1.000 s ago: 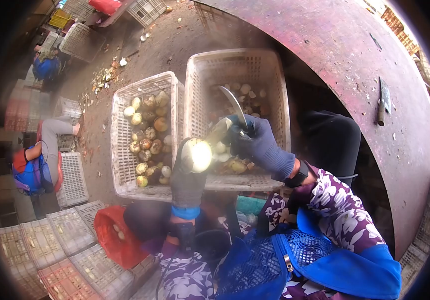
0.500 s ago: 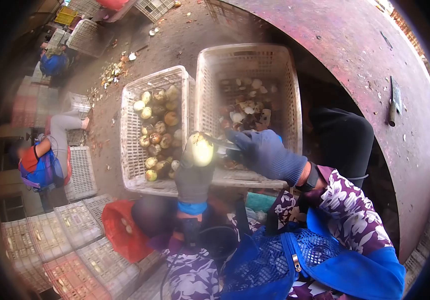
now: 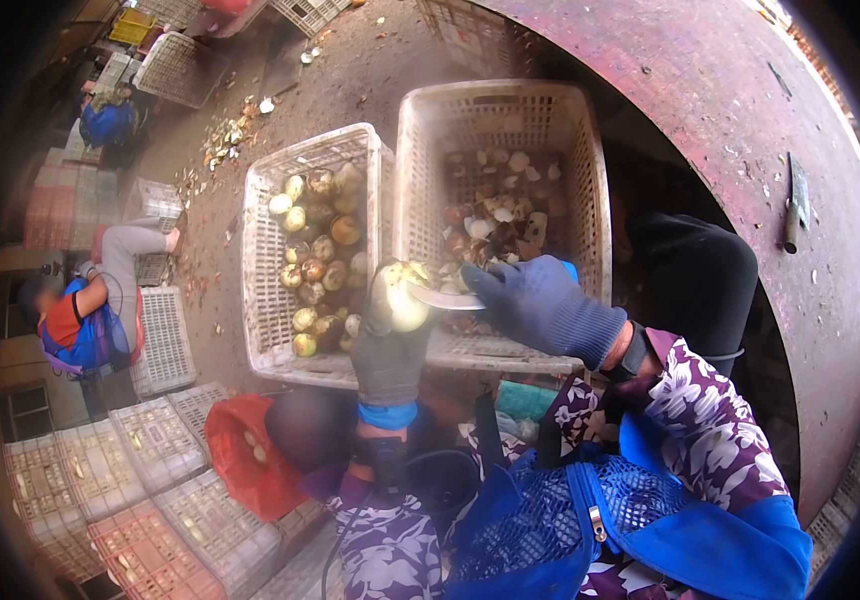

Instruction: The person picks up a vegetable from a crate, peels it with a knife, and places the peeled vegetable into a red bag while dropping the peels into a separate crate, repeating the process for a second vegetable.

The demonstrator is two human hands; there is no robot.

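Note:
My left hand [image 3: 387,345], in a grey glove, is closed round a pale, partly peeled onion-like bulb [image 3: 408,303]. In a blue-grey glove, my right hand [image 3: 540,305] grips a small curved knife [image 3: 447,299], whose blade lies against the bulb's upper right side. Just beyond the left hand stands a white crate [image 3: 251,270] holding several whole bulbs [image 3: 346,230]. Past the knife is a larger crate [image 3: 602,200] with peels and scraps [image 3: 495,215] at its bottom. The knife's handle is mostly hidden in the right glove.
At the right, a large knife [image 3: 796,205] lies on a pinkish table surface [image 3: 720,110]. A red bag [image 3: 240,455] and filled crates [image 3: 155,445] are at the lower left. One person [image 3: 95,310] sits at the left, another [image 3: 107,120] farther back. Scraps [image 3: 225,140] litter the floor.
The knife blade now shows clearly across the bulb's side, where it was blurred before. My right hand has shifted slightly right, and the whole view has moved a little.

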